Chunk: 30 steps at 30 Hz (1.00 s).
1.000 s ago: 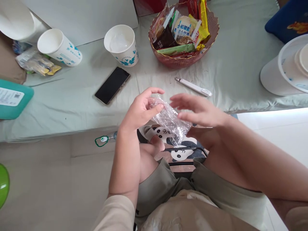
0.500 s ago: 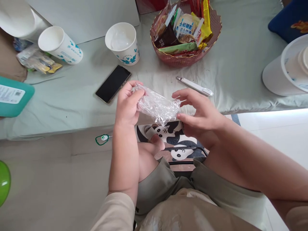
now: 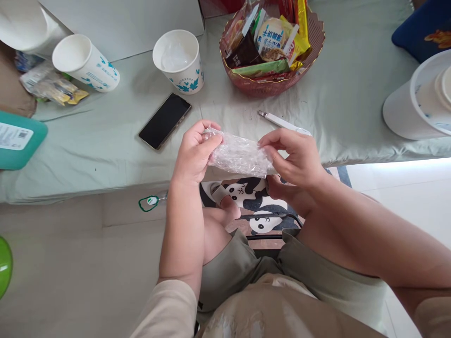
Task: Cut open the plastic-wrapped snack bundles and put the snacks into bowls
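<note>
Crinkled clear plastic wrap (image 3: 239, 152) is stretched between my two hands, just above the front edge of the cloth-covered table (image 3: 116, 155). My left hand (image 3: 197, 152) pinches its left end between thumb and fingers. At the other end my right hand (image 3: 291, 152) is closed on the wrap with thumb and forefinger together. Whether anything lies inside the wrap, I cannot tell. Just beyond my right hand lies a white utility knife (image 3: 280, 121), partly covered by my fingers. A black phone (image 3: 165, 121) rests to the left of my left hand.
At the back stand a paper cup (image 3: 186, 82) with clear plastic in it and a red basket (image 3: 260, 87) of packaged snacks. Another paper cup (image 3: 102, 70) leans at the left, by a green container (image 3: 26, 150). A white bin (image 3: 398, 112) stands at the right.
My right hand, with its fingers apart before, has closed on the right end of the plastic wrap. The wrap is now stretched straighter, and my left hand has shifted slightly right.
</note>
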{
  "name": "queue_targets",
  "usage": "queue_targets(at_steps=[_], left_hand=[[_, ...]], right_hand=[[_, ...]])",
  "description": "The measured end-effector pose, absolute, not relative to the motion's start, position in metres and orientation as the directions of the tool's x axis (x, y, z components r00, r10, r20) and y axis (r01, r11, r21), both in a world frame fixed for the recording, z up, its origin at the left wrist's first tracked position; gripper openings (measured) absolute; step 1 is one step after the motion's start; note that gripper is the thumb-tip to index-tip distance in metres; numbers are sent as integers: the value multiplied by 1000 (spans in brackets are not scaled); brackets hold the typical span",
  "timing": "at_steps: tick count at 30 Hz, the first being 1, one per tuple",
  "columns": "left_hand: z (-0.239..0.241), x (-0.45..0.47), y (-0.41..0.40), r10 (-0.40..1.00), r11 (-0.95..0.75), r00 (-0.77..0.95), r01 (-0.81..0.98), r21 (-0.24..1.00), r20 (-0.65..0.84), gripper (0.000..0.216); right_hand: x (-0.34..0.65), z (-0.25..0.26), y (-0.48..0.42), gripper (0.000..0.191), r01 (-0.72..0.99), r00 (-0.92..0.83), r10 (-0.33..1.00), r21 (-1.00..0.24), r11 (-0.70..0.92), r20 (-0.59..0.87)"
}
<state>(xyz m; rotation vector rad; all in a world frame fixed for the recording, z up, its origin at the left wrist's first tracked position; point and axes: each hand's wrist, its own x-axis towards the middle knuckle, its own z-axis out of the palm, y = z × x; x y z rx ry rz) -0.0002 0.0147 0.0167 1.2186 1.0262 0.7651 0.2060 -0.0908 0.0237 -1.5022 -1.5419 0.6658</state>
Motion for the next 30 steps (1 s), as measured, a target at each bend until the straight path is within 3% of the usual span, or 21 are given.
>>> queue_targets(at_steps=[5,7,10,12,16,20,23,27,30], left_hand=[[16,2,15,902,252,354,35,967,-248,22],[17,2,15,901,275,346,9,961,-261,23],[19,2,15,896,261,373,-5,965,-241,26],[20,1,14,889,228,408,2,974,-209,29],[19,0,12,916,108,388,6,994,-101,35],[13,-5,17,950,21,312,25,999,-27,39],[11,-10,21,955,0,296,24,1000,-7,40],[18,-13,17,912,56,404,38,998,-67,39],[26,-12,8,803,110,579,94,990,-144,38]], right_hand=[[203,26,-90,28,332,288,957,-942,-57,44],[204,26,-91,26,270,229,973,-961,-63,1],[206,24,-94,40,260,59,998,-965,-33,-19],[205,23,-96,36,314,29,1000,-949,-13,-4],[203,22,-97,10,434,136,985,-900,39,109],[203,23,-96,20,359,22,964,-902,239,264],[207,23,-95,25,263,-71,961,-924,276,267],[213,21,-92,25,306,21,980,-934,182,198],[213,21,-89,23,204,10,1000,-979,-10,-9]])
